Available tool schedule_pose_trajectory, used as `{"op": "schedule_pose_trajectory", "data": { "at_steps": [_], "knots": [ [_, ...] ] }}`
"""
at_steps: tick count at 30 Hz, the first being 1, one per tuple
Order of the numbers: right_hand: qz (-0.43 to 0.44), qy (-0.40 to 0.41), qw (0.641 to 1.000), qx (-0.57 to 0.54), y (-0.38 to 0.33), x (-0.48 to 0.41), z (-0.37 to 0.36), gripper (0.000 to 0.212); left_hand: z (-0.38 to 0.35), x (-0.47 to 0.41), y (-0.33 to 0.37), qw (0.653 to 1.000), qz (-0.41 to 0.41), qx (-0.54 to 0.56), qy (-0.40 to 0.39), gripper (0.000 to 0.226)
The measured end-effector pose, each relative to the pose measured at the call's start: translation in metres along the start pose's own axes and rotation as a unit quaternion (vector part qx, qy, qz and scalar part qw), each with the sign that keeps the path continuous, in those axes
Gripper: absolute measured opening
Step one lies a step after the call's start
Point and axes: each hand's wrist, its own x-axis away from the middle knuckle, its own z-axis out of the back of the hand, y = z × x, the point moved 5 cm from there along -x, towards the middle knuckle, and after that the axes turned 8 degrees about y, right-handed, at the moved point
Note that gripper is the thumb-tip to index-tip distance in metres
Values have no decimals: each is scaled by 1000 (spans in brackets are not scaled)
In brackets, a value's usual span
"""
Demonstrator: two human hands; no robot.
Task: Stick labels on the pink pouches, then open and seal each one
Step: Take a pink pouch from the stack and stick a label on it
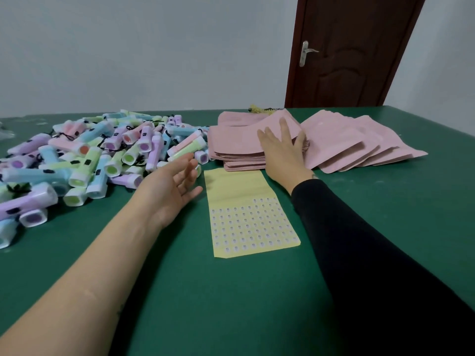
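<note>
Two hands, both mine, both spread wide and gripping nothing

My left hand (177,181), forearm bare, centre-left of the frame: palm turned inward, fingers straight and relaxed, over the green table (231,291), between the heap of pastel torches (90,155) and the yellow label sheet (241,186); whether it touches the table I cannot tell

My right hand (282,147), black sleeve, centre of the frame: fingers splayed flat on the top pouch of the stack of pink pouches (236,147), where that pouch curls upward

The stack of pink pouches: upper centre, just beyond the top edge of the label sheet

One fan of more pink pouches (359,147): right of the stack, overlapping one another, flat on the table

The label sheet: centre, flat on the table between my forearms; rows of small labels (252,224) fill its lower part, the upper part is bare backing

The heap of torches: left of the frame, black cords among them

One dark wooden door (354,68), upper right, with a metal handle (307,51)
</note>
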Motion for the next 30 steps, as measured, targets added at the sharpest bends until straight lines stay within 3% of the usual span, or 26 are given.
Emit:
{"op": "schedule_pose_trajectory", "data": {
  "at_steps": [3,10,18,21,23,25,28,30],
  "knots": [
    [-21,-25,999,7,4,-5,-3,48,-1,-1,-1,1000,8,-3,-12,16],
    [-90,62,992,-69,20,-8,5,20,0,-4,0,1000,12,8,-13,16],
    [-97,20,989,-107,17,0,12,36,1,-4,2,1000,7,19,-14,14],
    [-102,127,978,-133,14,4,35,30,0,-3,2,1000,6,16,-16,13],
    [-123,229,932,-254,12,5,59,28,2,-4,3,1000,-4,11,-23,12],
    [-126,280,847,-434,5,4,81,23,5,-7,9,999,-33,-5,-36,17],
    [-126,226,734,-628,-19,3,96,16,8,-8,23,991,-108,-51,-68,34],
    [-138,132,715,-673,-39,6,88,14,11,-6,31,986,-146,-42,-63,32]
  ]
}}
